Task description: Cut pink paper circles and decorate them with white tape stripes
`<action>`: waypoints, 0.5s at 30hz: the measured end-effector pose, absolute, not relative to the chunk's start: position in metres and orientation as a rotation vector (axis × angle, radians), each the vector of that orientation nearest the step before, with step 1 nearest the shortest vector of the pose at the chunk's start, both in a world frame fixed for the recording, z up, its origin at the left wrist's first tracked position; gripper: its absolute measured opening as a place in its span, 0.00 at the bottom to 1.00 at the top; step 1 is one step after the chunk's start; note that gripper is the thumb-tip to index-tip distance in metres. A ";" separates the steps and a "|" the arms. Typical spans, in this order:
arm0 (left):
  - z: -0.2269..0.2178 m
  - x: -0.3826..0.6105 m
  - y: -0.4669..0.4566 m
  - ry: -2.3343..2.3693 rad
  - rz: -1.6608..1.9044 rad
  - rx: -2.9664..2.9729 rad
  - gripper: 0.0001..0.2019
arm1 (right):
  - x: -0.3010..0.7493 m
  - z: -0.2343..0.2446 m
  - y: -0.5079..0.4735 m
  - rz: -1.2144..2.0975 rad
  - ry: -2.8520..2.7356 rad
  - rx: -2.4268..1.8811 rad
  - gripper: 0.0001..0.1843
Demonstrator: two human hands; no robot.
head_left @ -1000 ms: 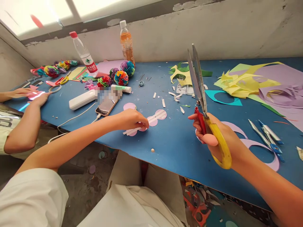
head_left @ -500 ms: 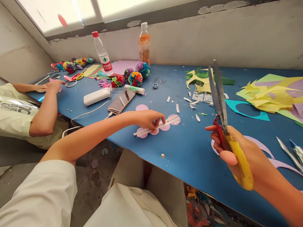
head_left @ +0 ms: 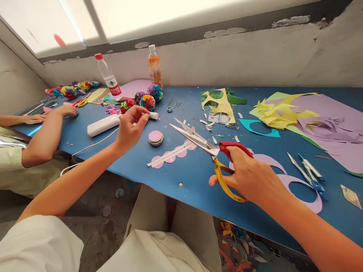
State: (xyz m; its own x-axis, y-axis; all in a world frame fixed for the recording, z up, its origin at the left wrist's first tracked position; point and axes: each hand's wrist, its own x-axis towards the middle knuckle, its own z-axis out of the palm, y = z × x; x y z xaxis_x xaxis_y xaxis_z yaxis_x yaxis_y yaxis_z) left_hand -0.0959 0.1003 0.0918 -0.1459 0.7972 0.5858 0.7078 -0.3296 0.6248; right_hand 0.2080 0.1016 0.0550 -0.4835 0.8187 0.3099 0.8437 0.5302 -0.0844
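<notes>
My right hand (head_left: 246, 170) grips a pair of scissors (head_left: 208, 145) with one red and one yellow handle. Their blades stand slightly apart, pointing left over the far end of a row of lilac paper circles (head_left: 169, 158). A narrow white strip (head_left: 163, 158) runs along the circles on the blue table. My left hand (head_left: 132, 126) is raised left of a stack of round paper pieces (head_left: 155, 138). Its fingers are loosely bent, thumb and forefinger apart, and no object shows between them. Behind it a glue stick (head_left: 153, 115) is partly hidden, and the phone is covered.
A white power bank (head_left: 103, 125) with a cable lies left. Paper flower balls (head_left: 147, 102) and two bottles (head_left: 155, 68) stand behind. Cut paper (head_left: 283, 113) and a compass (head_left: 309, 173) lie right. Another person's arm (head_left: 47, 136) rests at the left.
My left hand has lifted off the circle strip and moved up and left. My right hand has swung the scissors from upright to pointing left, over the strip's end. The view has shifted right.
</notes>
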 end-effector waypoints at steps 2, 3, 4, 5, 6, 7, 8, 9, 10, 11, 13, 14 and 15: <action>0.105 -0.095 0.095 1.661 1.470 2.243 0.08 | 0.207 0.050 0.101 -0.180 -2.488 -1.336 0.40; 0.112 -0.091 0.093 1.592 1.314 2.414 0.08 | 0.206 0.048 0.101 -0.207 -2.503 -1.317 0.41; 0.118 -0.085 0.093 1.532 1.143 2.555 0.08 | 0.206 0.046 0.101 -0.226 -2.520 -1.303 0.41; 0.122 -0.080 0.093 1.491 0.961 2.654 0.09 | 0.205 0.044 0.101 -0.240 -2.537 -1.291 0.41; 0.126 -0.074 0.094 1.469 0.775 2.714 0.10 | 0.204 0.042 0.101 -0.254 -2.549 -1.281 0.40; 0.128 -0.069 0.096 1.466 0.612 2.741 0.10 | 0.204 0.041 0.100 -0.267 -2.559 -1.265 0.40; 0.129 -0.065 0.099 1.465 0.472 2.746 0.11 | 0.203 0.040 0.100 -0.279 -2.566 -1.244 0.40; 0.130 -0.063 0.101 1.457 0.363 2.742 0.11 | 0.203 0.040 0.100 -0.287 -2.570 -1.222 0.39; 0.130 -0.062 0.104 1.436 0.290 2.735 0.11 | 0.203 0.040 0.099 -0.288 -2.573 -1.201 0.39; 0.129 -0.061 0.106 1.401 0.250 2.732 0.10 | 0.204 0.040 0.099 -0.283 -2.578 -1.186 0.39; 0.128 -0.062 0.109 1.303 0.238 2.739 0.07 | 0.204 0.041 0.099 -0.267 -2.599 -1.183 0.39; 0.127 -0.063 0.110 1.251 0.256 2.748 0.07 | 0.204 0.041 0.099 -0.257 -2.621 -1.194 0.40; 0.125 -0.063 0.110 1.204 0.289 2.763 0.08 | 0.204 0.042 0.100 -0.248 -2.641 -1.212 0.40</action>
State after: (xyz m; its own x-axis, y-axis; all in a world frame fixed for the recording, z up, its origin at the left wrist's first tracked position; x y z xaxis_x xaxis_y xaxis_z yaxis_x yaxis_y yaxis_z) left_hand -0.0633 0.1096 0.1255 0.6664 0.7344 0.1285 0.7127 -0.6781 0.1795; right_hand 0.2040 0.0995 0.0418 -0.6337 0.7242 0.2721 0.7622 0.6447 0.0592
